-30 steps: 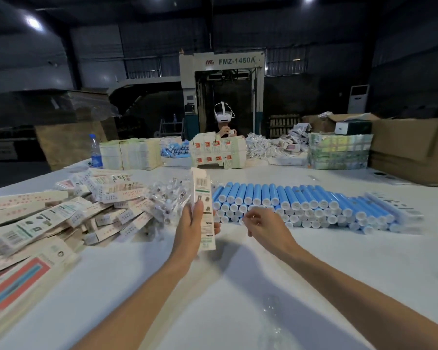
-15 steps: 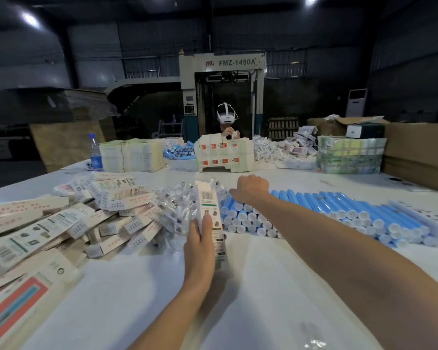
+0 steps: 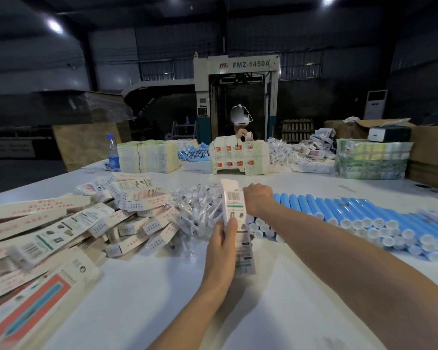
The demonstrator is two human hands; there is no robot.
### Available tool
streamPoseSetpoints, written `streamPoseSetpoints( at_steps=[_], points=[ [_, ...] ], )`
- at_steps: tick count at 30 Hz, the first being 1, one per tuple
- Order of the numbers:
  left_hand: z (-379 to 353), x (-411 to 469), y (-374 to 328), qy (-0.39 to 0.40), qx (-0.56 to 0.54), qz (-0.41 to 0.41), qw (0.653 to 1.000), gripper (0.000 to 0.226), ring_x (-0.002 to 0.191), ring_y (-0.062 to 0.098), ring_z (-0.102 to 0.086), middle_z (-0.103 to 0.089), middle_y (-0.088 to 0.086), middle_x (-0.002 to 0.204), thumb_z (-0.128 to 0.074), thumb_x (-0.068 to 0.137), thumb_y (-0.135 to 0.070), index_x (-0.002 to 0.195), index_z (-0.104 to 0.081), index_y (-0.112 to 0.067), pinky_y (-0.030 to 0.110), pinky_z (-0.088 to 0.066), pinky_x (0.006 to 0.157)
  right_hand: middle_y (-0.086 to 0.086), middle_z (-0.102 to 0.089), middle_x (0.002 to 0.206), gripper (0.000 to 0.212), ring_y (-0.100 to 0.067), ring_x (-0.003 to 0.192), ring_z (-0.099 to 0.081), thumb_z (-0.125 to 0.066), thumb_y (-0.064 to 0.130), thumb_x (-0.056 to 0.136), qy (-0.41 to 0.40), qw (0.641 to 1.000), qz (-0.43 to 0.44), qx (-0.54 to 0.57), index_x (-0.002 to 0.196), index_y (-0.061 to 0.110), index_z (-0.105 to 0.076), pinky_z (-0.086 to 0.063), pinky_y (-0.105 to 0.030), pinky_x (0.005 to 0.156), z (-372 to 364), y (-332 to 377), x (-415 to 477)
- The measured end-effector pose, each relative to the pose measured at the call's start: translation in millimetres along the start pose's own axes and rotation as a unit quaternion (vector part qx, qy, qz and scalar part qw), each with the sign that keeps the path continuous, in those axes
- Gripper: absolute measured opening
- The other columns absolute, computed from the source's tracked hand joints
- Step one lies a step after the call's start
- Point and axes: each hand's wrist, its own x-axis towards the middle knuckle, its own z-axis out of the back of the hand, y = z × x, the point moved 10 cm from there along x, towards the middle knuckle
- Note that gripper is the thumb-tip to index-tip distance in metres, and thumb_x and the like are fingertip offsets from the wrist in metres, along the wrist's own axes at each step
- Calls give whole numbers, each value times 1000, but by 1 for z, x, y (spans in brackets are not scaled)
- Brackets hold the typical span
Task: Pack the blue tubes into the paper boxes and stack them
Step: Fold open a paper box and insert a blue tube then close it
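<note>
Dim hall, FMZ-1450A machine (image 3: 237,72) at back. White tabletop (image 3: 301,286): we log blue tubes (image 3: 352,213) rowed right, paper boxes (image 3: 127,198) heaped left. One paper box (image 3: 234,210) upright, left grip (image 3: 221,246) clasping its lower half; right grip (image 3: 257,198) curled over the row's left end, and whether it pinches a tube we cannot tell. Advice: lift one tube, keep box mouth square.

The left hand (image 3: 221,245) grips a paper box (image 3: 234,210) upright over the white table (image 3: 301,286). Just right of that box, the right hand (image 3: 258,197) curls down onto the blue tubes (image 3: 364,218), its grasp hidden. Left of the box lie clear packets (image 3: 195,210), then heaped cartons (image 3: 99,223).
</note>
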Motion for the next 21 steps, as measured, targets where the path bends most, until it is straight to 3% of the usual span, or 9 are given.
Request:
streamPoseSetpoints(
  at_steps=[5,7,10,16,18,21],
  points=[
    [1,-3,-7,-5,-28,-3,1000,31,88,18,-80,-82,1,102,-48,110,-50,127,-65,-31,21,-59,69,-1,-64,110,24,-21,99,-62,-54,17,101,12,1000,-5,11,120,15,-69,-48,-31,73,4,6,-3],
    [5,-2,-10,-17,-38,-10,999,32,90,22,-80,-82,3,103,-48,110,-49,128,-67,-30,22,-59,69,-1,-66,111,25,-22,101,-63,-55,21,101,9,999,-11,31,121,16,-69,-52,-30,80,5,4,-4],
    [7,1,-10,-22,-49,-12,998,33,89,25,-80,-82,6,102,-48,110,-48,129,-68,-28,22,-59,67,-4,-69,123,24,-27,114,-66,-56,21,99,21,996,-20,81,119,14,-68,-55,-39,99,-2,0,-2],
    [3,3,-6,3,-41,-13,999,29,92,25,-80,-82,5,105,-51,109,-50,127,-66,-33,25,-62,70,-6,-69,109,7,-27,97,-66,-57,12,98,-21,970,-31,241,95,11,-63,-48,-33,79,2,-4,0],
    [0,2,-4,17,-44,4,999,27,97,24,-80,-81,4,109,-56,108,-49,127,-66,-32,29,-63,74,-11,-68,107,6,-28,89,-62,-54,11,102,-68,942,-49,324,99,7,-57,-46,-35,75,16,-23,-4],
    [-7,1,-3,52,-41,17,998,34,106,24,-79,-80,4,115,-66,102,-47,131,-67,-28,36,-65,81,-10,-60,97,22,-18,74,-54,-49,21,109,-148,838,-60,522,121,2,-50,-42,-31,61,40,-63,-23]
  ],
)
